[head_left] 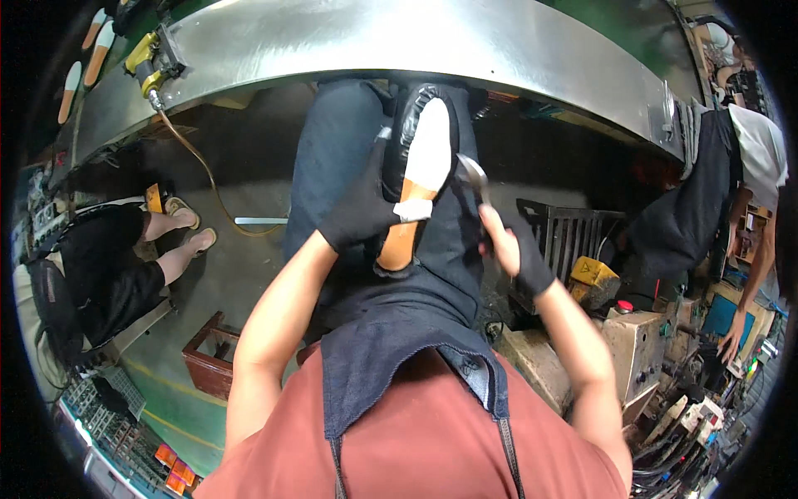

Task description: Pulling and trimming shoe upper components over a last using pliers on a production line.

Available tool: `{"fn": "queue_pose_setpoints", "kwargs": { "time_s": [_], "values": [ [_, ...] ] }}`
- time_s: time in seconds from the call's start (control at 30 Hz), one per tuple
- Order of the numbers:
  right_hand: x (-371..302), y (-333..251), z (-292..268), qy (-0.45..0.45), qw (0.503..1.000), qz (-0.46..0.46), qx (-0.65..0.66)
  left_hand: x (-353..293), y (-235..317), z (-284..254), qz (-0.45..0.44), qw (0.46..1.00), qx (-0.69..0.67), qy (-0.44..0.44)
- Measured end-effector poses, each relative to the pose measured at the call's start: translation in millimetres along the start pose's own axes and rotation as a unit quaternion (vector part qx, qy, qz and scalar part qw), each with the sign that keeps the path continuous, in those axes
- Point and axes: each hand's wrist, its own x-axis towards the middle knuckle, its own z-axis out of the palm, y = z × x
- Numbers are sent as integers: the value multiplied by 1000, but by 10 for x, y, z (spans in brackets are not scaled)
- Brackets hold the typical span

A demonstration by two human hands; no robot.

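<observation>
A black shoe upper (409,116) lies sole side up across my thighs, with a white and tan insole (431,150) facing up on it. My left hand (366,208), in a black fingerless glove, closes around the shoe's left side. White tape wraps its thumb, which presses across the insole near the middle. To the right of the shoe, my right hand (517,254), gloved the same way, grips a hammer (474,173). The metal head is raised beside the shoe, apart from it, and looks slightly blurred. The fingers of my left hand are partly hidden beneath the shoe.
A metal bench (374,37) curves across ahead, with a yellow air tool (145,71) and its hose at left. More insoles (98,51) lie beyond. A wooden stool (212,353) and a seated person are left; a machine box (636,353) and another person are right.
</observation>
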Motion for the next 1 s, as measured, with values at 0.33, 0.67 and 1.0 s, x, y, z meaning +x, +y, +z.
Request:
{"fn": "queue_pose_setpoints", "kwargs": {
  "time_s": [0.33,0.67,1.0],
  "values": [
    [-106,902,580,79,985,78,130,1141,1308,-127,-46,997,-53,42],
    [-65,724,469,88,989,24,120,809,701,-168,-22,889,276,-365],
    [34,855,316,30,998,12,55,-642,5,242,28,955,291,-39]
  ]
}}
